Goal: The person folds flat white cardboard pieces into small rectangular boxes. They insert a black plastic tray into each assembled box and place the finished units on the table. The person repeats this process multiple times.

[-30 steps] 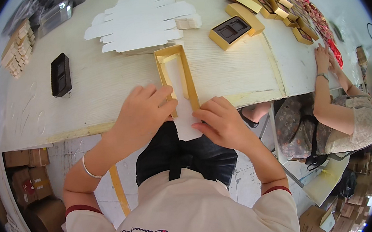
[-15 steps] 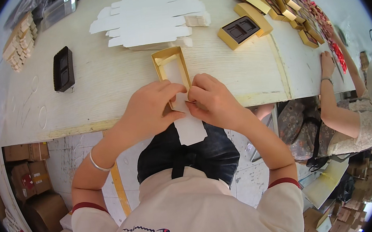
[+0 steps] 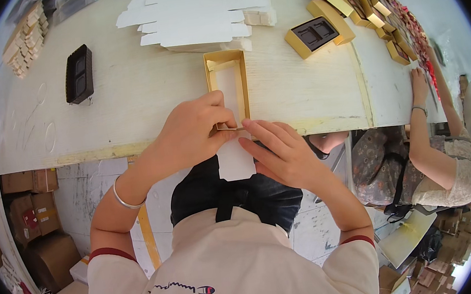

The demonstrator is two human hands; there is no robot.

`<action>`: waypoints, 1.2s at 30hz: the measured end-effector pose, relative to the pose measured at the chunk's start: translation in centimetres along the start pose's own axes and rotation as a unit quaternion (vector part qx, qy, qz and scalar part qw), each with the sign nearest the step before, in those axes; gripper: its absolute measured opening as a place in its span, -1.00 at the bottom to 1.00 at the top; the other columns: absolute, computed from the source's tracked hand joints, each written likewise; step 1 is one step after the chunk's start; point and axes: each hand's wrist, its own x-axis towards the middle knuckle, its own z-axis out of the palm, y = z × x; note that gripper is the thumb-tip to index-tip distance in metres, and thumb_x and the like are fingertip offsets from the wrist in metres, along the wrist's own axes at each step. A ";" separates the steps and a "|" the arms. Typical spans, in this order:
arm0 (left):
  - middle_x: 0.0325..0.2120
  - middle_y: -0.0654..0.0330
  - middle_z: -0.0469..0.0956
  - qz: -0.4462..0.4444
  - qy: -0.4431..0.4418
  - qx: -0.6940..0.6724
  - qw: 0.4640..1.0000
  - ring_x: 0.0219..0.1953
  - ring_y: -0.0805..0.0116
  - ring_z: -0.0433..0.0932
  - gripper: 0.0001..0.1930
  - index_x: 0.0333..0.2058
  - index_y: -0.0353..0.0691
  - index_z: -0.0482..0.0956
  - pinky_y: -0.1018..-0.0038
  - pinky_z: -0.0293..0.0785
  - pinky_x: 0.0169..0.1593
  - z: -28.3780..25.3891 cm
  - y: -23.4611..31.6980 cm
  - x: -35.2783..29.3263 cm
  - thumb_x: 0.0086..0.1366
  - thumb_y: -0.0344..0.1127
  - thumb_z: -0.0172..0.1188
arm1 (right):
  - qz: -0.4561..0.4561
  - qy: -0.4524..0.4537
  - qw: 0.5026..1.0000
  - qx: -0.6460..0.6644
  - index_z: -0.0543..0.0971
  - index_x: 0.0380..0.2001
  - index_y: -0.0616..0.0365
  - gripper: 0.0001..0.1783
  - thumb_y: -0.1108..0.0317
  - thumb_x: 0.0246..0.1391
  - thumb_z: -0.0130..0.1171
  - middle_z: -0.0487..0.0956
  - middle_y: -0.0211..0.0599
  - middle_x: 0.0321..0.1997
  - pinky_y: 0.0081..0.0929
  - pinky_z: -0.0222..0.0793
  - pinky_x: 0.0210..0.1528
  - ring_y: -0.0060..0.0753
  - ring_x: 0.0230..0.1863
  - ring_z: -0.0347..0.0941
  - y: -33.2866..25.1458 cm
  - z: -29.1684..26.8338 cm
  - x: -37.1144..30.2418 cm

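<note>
A partly folded gold carton (image 3: 244, 92) with a white inside lies lengthwise before me, its far end and sides standing up. Its near flap (image 3: 236, 164) stretches past the table edge over my lap, white side up. My left hand (image 3: 197, 129) is closed in a pinch on a small folded tab at the carton's near end. From the right, my right hand (image 3: 284, 151) reaches in with its fingers stretched out and apart, the fingertips touching the near fold. Its thumb is mostly hidden.
Flat white carton blanks (image 3: 194, 15) are stacked beyond the carton. A black plastic tray (image 3: 78, 74) lies at left. On the right sit a gold box with a dark insert (image 3: 312, 34) and piled gold boxes (image 3: 369, 6). A co-worker's arm (image 3: 424, 106) reaches over the table's right end.
My right hand has loosened from its pinch, and its fingers now stretch out along the near fold. My left hand has closed on the tab. The whole view has shifted slightly.
</note>
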 end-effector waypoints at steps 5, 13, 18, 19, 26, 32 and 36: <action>-0.33 0.20 0.47 0.003 -0.034 -0.204 0.978 -0.35 0.42 0.39 -0.56 0.08 -0.24 0.40 0.50 0.38 -0.20 -1.2 -0.8 0.0 0.39 -0.05 0.00 | 0.143 0.150 0.952 0.226 0.48 -0.19 0.22 -0.65 0.62 -0.11 0.28 0.52 -0.17 -0.16 -0.40 0.44 -0.22 -0.29 -0.25 0.48 0.8 2.1 1.4; -0.22 0.15 0.46 -0.071 0.045 -0.233 0.969 -0.40 0.48 0.41 -0.78 -0.09 -0.23 0.38 0.61 0.37 -0.35 -0.2 0.5 -0.5 0.31 -0.41 0.12 | 0.172 0.150 0.971 0.077 0.48 -0.24 0.21 -0.73 0.57 -0.05 0.28 0.44 -0.22 -0.20 -0.47 0.30 -0.41 -0.37 -0.46 0.32 -0.1 2.2 3.3; -0.29 0.16 0.44 0.054 0.140 -0.033 0.988 -0.48 0.31 0.44 -0.88 -0.28 -0.28 0.45 0.51 0.40 -0.42 1.6 0.1 -1.3 0.22 -0.49 0.20 | 0.070 0.109 0.987 -0.093 0.51 -0.32 0.18 -0.70 0.43 -0.21 0.32 0.41 -0.24 -0.23 -0.35 0.26 -0.33 -0.25 -0.35 0.35 0.0 2.3 3.0; -0.31 0.16 0.45 0.074 0.144 -0.011 0.987 -0.49 0.27 0.45 -0.88 -0.33 -0.29 0.46 0.48 0.41 -0.42 2.0 0.2 -1.5 0.20 -0.47 0.23 | 0.069 0.084 0.988 -0.106 0.50 -0.35 0.17 -0.71 0.41 -0.23 0.31 0.41 -0.25 -0.26 -0.33 0.26 -0.31 -0.23 -0.33 0.36 0.0 2.3 2.8; -0.48 0.17 0.48 0.037 0.038 0.067 0.996 -0.46 0.14 0.51 -0.77 -0.37 -0.24 0.53 0.33 0.43 -0.37 0.5 0.4 -1.0 0.16 -0.20 0.29 | 0.105 -0.100 0.989 0.013 0.45 -0.52 0.18 -0.87 0.50 -0.15 0.22 0.39 -0.28 -0.45 -0.34 0.26 -0.27 -0.20 -0.31 0.37 0.8 0.2 4.7; -0.45 0.12 0.49 0.050 0.226 0.199 0.952 -0.38 0.15 0.53 -0.70 -0.32 -0.25 0.54 0.33 0.45 -0.32 -3.5 0.9 1.3 0.09 -0.17 0.33 | 0.067 -0.158 0.983 0.065 0.48 -0.50 0.13 -0.85 0.39 -0.07 0.27 0.41 -0.31 -0.40 -0.34 0.27 -0.22 -0.22 -0.27 0.36 1.6 -1.7 4.2; -0.41 0.01 0.52 -0.089 0.005 0.205 0.975 -0.29 -0.03 0.49 -0.71 -0.21 -0.31 0.48 0.26 0.43 -0.24 -4.1 -1.3 2.3 0.03 -0.44 0.18 | 0.055 -0.147 0.986 0.051 0.50 -0.49 0.13 -0.73 0.23 -0.14 0.35 0.38 -0.32 -0.38 -0.36 0.27 -0.17 -0.23 -0.24 0.32 0.6 -2.1 3.9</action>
